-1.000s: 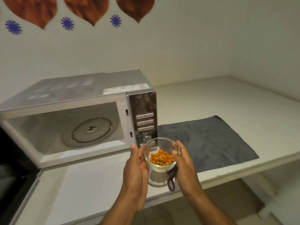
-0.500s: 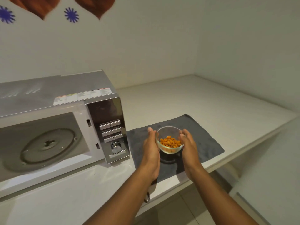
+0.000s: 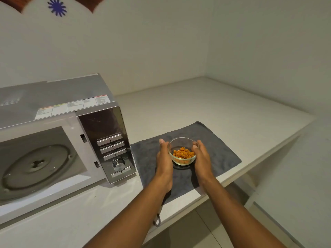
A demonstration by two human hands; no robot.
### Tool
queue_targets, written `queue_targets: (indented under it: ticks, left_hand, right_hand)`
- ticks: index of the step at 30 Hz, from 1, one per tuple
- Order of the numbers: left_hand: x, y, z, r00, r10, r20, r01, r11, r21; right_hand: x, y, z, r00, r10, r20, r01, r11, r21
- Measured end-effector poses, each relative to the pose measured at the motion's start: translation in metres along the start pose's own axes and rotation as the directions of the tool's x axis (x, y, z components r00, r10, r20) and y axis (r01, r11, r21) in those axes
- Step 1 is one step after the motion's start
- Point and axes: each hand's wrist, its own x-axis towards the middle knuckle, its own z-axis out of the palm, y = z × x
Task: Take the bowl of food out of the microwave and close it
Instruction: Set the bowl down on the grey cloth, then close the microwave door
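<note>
A small clear glass bowl (image 3: 182, 152) of orange food sits low over the grey cloth (image 3: 216, 145) on the white counter, at or just above the cloth's surface. My left hand (image 3: 163, 158) cups its left side and my right hand (image 3: 201, 156) cups its right side. To the left stands the silver microwave (image 3: 75, 97), its cavity showing with the glass turntable (image 3: 35, 165) bare inside. The door is out of view beyond the left edge.
The white counter (image 3: 206, 106) runs into a corner of two plain walls at the back right. Its front edge (image 3: 268, 153) drops to a tiled floor. A dark cord loop (image 3: 157, 221) hangs off the front edge below my left forearm.
Both hands have carried the bowl from in front of the microwave's control panel to the right and lowered it onto or just above the grey cloth. The view has swung right.
</note>
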Motion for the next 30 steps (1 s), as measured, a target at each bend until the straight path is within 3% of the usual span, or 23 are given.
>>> queue_targets:
  ticks: [7,14,19,30]
  left_hand:
    - [-0.010,-0.006,-0.009,0.996,0.073,0.057,-0.074,0.997,0.001]
    - [-0.028,0.003,-0.014,0.996,0.074,0.052,-0.076,0.996,0.045]
    - [-0.051,0.015,-0.022,0.995,0.093,0.036,-0.098,0.978,0.182]
    - [-0.149,0.080,-0.093,0.964,0.211,0.159,-0.258,0.883,0.392]
  right_hand:
    - [0.004,0.007,-0.001,1.000,-0.022,-0.010,0.022,1.000,-0.014]
    - [-0.007,0.003,-0.003,0.994,-0.093,-0.054,0.082,0.982,-0.168]
    - [-0.043,-0.004,0.002,0.949,-0.289,-0.124,0.249,0.931,-0.267]
    - [-0.147,-0.078,0.080,0.862,-0.506,-0.014,0.504,0.861,-0.069]
